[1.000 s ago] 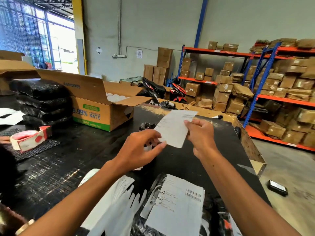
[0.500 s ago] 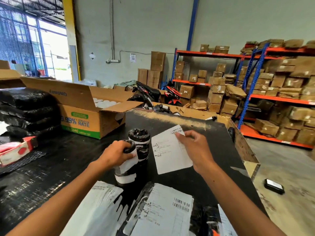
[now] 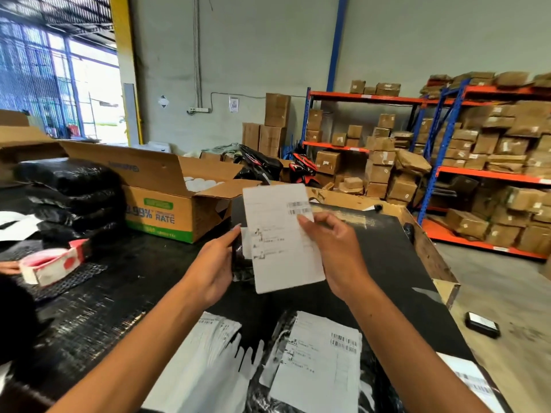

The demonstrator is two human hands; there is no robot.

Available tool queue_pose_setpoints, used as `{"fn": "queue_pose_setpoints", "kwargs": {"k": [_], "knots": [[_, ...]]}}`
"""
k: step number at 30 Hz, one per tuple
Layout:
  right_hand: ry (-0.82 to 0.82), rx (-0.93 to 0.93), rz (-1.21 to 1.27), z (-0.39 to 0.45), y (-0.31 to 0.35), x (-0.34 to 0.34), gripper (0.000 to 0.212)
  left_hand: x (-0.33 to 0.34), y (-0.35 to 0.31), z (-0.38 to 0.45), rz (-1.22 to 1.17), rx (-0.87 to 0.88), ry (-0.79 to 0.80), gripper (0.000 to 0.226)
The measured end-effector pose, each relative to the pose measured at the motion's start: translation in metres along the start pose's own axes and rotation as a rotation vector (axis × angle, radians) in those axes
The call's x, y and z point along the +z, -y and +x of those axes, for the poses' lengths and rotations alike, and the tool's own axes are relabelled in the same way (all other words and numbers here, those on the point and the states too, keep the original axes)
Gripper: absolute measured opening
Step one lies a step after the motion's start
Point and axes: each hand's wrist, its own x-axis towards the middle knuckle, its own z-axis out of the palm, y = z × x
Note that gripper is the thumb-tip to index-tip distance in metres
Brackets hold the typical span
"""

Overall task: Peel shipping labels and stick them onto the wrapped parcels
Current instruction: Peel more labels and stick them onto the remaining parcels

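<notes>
Centre of frame: right hand (image 3: 334, 251) pinches the shipping label (image 3: 283, 236) at its right edge, thumb on the printed face just under the barcode; label held upright, print toward the camera. Left hand (image 3: 213, 265) is curled round a black wrapped parcel (image 3: 240, 263), which sits mostly behind the label's left edge, so can't tell if label and parcel are touching yet. Both are above the black table (image 3: 119, 293). Bottom centre: another wrapped parcel w/ label (image 3: 316, 362) already stuck on, and loose white backing sheets (image 3: 205, 356) to its left. Left of frame: red/white tape roll (image 3: 50, 263), stack of black bags (image 3: 68, 192), open cardboard box (image 3: 167, 198). Right bkgd: orange/blue shelving (image 3: 477, 174) full of cartons. Lower right, on the floor: a phone (image 3: 481, 324).
</notes>
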Motion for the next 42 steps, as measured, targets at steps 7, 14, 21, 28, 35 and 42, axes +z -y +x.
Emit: {"fn": "queue_pose_setpoints", "kwargs": {"k": [7,14,21,28,35,42], "knots": [[-0.012,-0.037,-0.113,-0.024,-0.004,-0.009,0.015,0.009,-0.004,-0.012,-0.086,-0.041,0.030,0.036],[-0.015,-0.002,-0.078,-0.031,-0.008,-0.012,0.014,0.015,-0.007,-0.019,-0.080,-0.035,0.030,0.037],[-0.019,0.023,-0.070,-0.033,-0.016,-0.010,0.007,0.017,-0.012,-0.025,-0.040,-0.037,0.027,0.043],[-0.024,0.045,-0.072,-0.034,-0.017,-0.009,0.008,0.023,-0.013,-0.027,-0.013,-0.012,-0.009,0.027],[-0.050,0.053,-0.069,-0.033,-0.017,-0.010,0.009,0.027,-0.010,-0.025,-0.008,0.001,-0.039,0.021],[-0.070,0.052,-0.108,-0.031,-0.015,-0.011,0.019,0.030,-0.012,-0.024,-0.008,-0.001,-0.052,0.018]]}}
